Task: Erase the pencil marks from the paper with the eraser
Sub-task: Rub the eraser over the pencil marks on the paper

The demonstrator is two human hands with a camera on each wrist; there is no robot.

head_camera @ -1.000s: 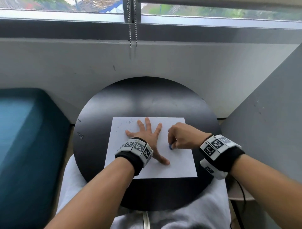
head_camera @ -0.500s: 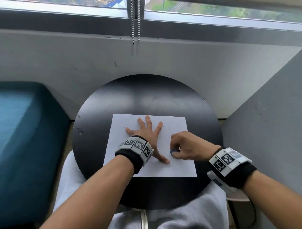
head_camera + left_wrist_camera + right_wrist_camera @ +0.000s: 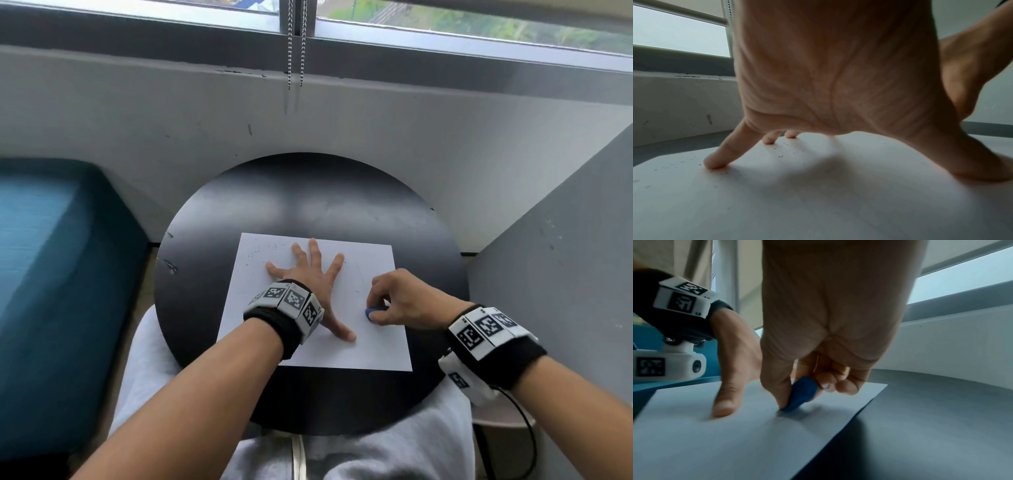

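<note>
A white sheet of paper (image 3: 370,349) lies on a round black table (image 3: 308,205). My left hand (image 3: 310,270) lies flat on the sheet with its fingers spread, pressing it down; the left wrist view shows its fingertips (image 3: 715,162) on the paper (image 3: 797,203). My right hand (image 3: 394,301) pinches a small blue eraser (image 3: 373,312) between thumb and fingers. The eraser (image 3: 802,393) touches the paper (image 3: 735,443) with its lower tip, just right of my left thumb (image 3: 729,386). Dark eraser crumbs (image 3: 260,253) dot the sheet's far left part. Faint grey marks show beneath the eraser.
A teal cushioned seat (image 3: 51,291) stands left of the table. A grey wall and window sill (image 3: 308,113) run behind it, with a bead chain (image 3: 296,44) hanging down. A grey panel (image 3: 565,257) rises on the right. My lap in light grey trousers (image 3: 342,455) is below the table's near edge.
My right hand has slid the eraser right and toward me across the paper. The left hand has stayed flat on the sheet.
</note>
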